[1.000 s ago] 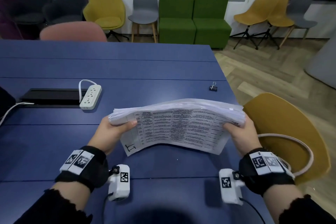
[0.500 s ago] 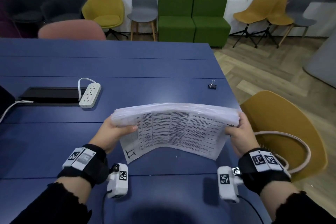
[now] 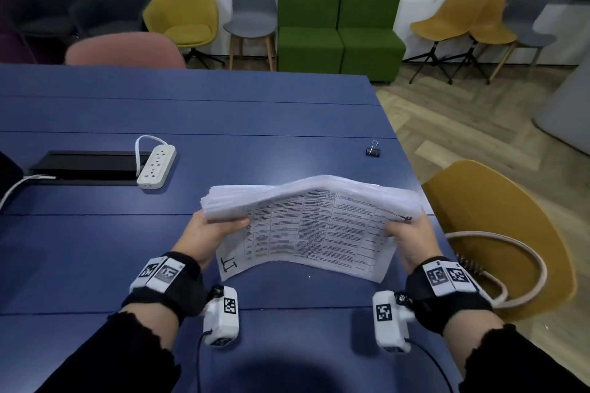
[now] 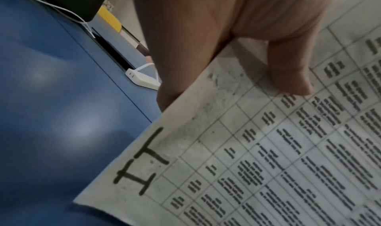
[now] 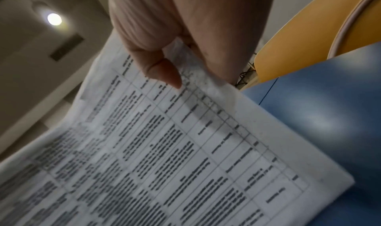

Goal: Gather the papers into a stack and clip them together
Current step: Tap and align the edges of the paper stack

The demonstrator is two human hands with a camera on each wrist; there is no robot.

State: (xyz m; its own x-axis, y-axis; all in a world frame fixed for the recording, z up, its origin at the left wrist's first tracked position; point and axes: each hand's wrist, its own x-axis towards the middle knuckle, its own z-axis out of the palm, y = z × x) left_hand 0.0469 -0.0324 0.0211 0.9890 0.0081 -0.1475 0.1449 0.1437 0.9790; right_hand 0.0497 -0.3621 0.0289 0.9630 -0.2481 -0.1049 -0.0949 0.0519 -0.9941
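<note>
A thick stack of printed papers [image 3: 314, 222] [image 4: 268, 156] [image 5: 164, 148] is held above the blue table [image 3: 223, 112], tilted with its printed face toward me and bowed upward in the middle. My left hand [image 3: 209, 231] [image 4: 226, 50] grips its left end, thumb on the top sheet. My right hand [image 3: 410, 234] [image 5: 175, 50] grips the right end, thumb on the printed face. A small black binder clip [image 3: 373, 150] lies on the table beyond the stack, near the right edge, apart from both hands.
A white power strip [image 3: 156, 166] [image 4: 144, 79] and a black cable slot [image 3: 86, 166] sit on the table to the left. A yellow chair [image 3: 498, 233] with a coiled cable stands at the table's right edge. More chairs and a green sofa [image 3: 338, 29] line the far wall.
The stack has stayed in both hands and shifted slightly; its left edge looks more evenly gathered. The clip has not moved.
</note>
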